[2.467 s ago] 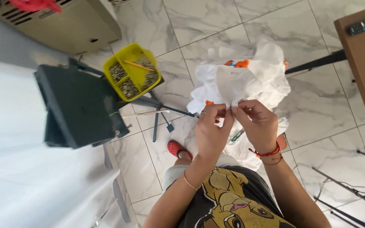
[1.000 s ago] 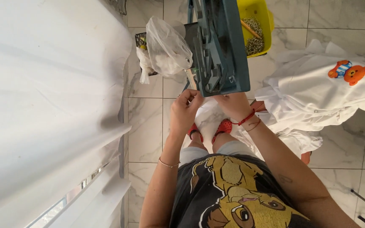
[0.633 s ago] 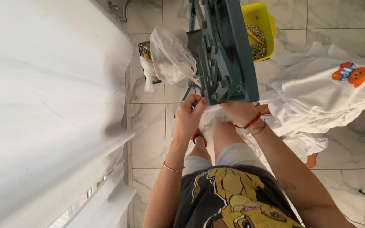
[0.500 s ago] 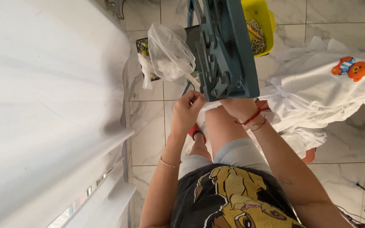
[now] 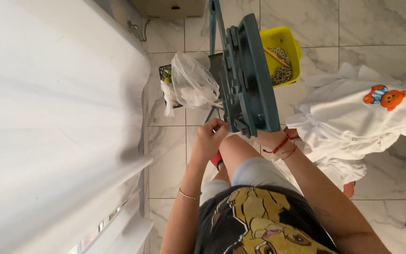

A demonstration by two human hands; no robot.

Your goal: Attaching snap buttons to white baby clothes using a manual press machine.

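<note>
A blue-grey metal press (image 5: 252, 80) stands on a thin stand in front of me. My left hand (image 5: 208, 138) is at its lower left corner with the fingertips pinched together; whatever is between them is too small to make out. My right hand is tucked under the lower edge of the press, and only its wrist with red string bracelets (image 5: 283, 146) shows. A clear plastic bag (image 5: 193, 84) holding white pieces hangs against the left side of the press.
A yellow tub (image 5: 293, 47) of small metal parts sits behind the press. White garments, one with an orange bear print (image 5: 353, 117), lie on the marble floor tiles to the right. White cloth (image 5: 57, 103) fills the left side. A red sandal (image 5: 217, 160) shows below my left hand.
My hands have risen from the white fabric at my lap to the lower edge of the press. The right hand has slipped under it out of sight, and that fabric no longer shows between them.
</note>
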